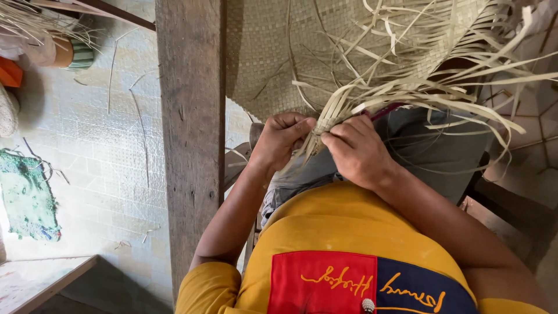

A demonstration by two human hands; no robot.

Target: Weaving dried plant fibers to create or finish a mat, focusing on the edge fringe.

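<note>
A pale woven straw mat (273, 52) hangs over my lap, its edge ending in many loose flat strips (407, 75) that fan out to the right. My left hand (280, 141) pinches a bundle of these strips at the mat's edge, fingers curled tight. My right hand (356, 151) grips the same bundle from the other side, thumb and fingers pressed onto the strips. The two hands almost touch. I wear a yellow shirt (343, 232) and grey trousers (430, 145).
A rough wooden post (189, 116) stands just left of my left arm. Beyond it lies a woven floor mat (99, 145), a green cloth (26, 197), an orange object (9, 72) and loose straw (35, 20) at the top left.
</note>
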